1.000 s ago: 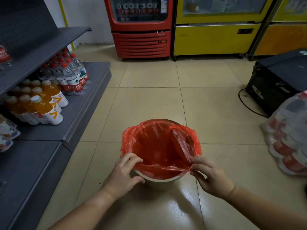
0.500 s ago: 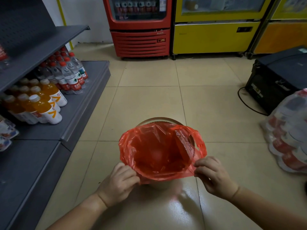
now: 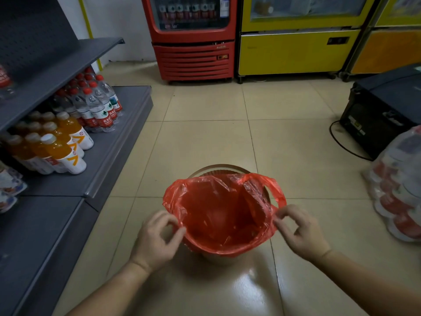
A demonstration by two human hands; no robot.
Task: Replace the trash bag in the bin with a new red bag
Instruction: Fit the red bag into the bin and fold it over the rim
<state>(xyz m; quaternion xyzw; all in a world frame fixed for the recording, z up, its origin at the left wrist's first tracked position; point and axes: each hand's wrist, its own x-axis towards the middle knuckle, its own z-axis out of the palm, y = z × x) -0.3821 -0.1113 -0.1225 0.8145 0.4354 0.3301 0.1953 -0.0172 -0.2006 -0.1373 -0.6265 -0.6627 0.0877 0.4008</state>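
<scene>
A thin red bag [image 3: 218,215] lines a round pale bin [image 3: 219,166] on the tiled floor. Its mouth is folded over the bin's near rim, while the far rim stands bare behind it. One bag handle loop [image 3: 276,190] sticks out on the right. My left hand [image 3: 155,240] pinches the bag's left edge between thumb and fingertips. At the right edge, just below the loop, my right hand [image 3: 300,231] pinches the plastic. The bin's lower wall [image 3: 216,258] shows under the red fold.
Grey shelving [image 3: 109,156] on the left carries orange drink bottles [image 3: 61,144] and water bottles [image 3: 100,106]. A red cooler [image 3: 193,58] and yellow coolers [image 3: 296,53] stand at the back. A black box [image 3: 382,110] with a cable and wrapped bottle packs [image 3: 401,185] sit right.
The bag's near edge has been pulled down over the bin's near rim, and its far edge has come off the far rim. Both hands moved outward to the bag's sides.
</scene>
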